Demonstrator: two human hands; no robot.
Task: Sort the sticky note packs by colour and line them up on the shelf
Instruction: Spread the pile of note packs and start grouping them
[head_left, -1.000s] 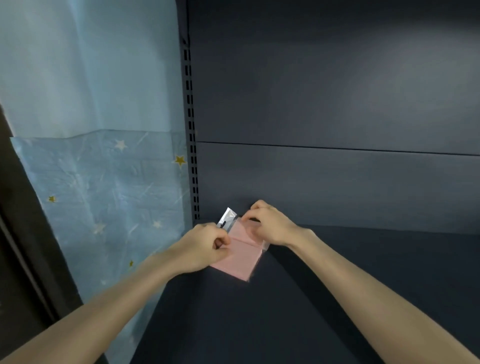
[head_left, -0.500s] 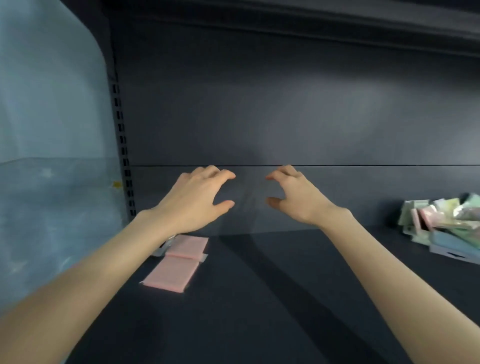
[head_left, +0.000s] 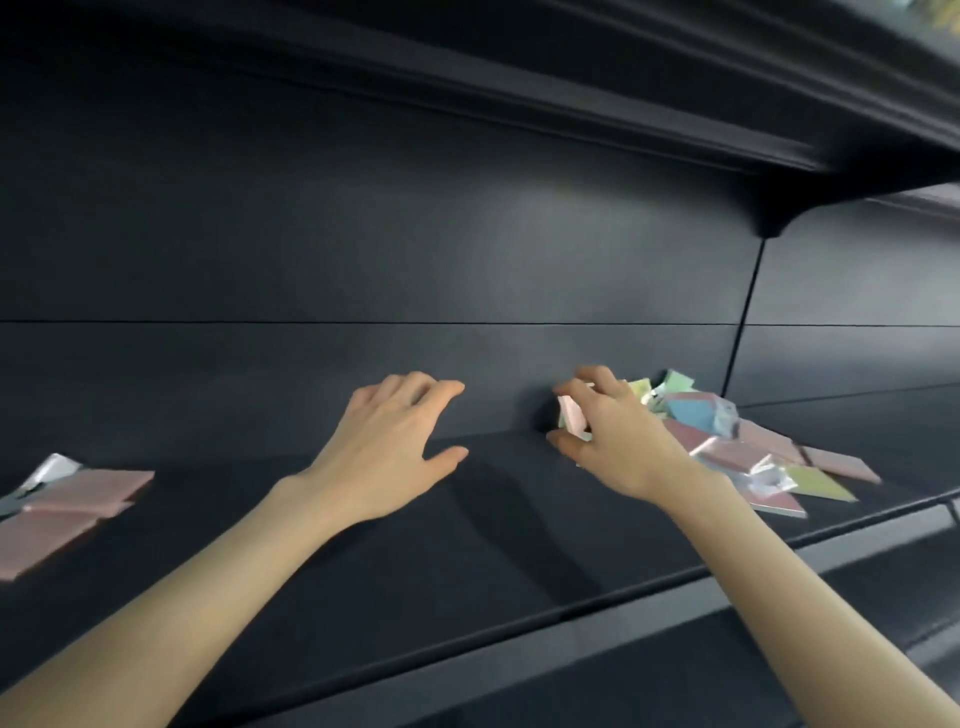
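Blurry: right hand seems pinching pale pink pack at pile edge; left hand spread, empty. Risk: careless pull drags neighbours, pile scatters.

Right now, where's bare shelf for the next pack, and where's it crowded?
Bare: the shelf between the two pink packs at far left and the left hand; also the gap between the two hands. Crowded: far right, where the mixed pile lies and the right hand grips a pale pink pack.
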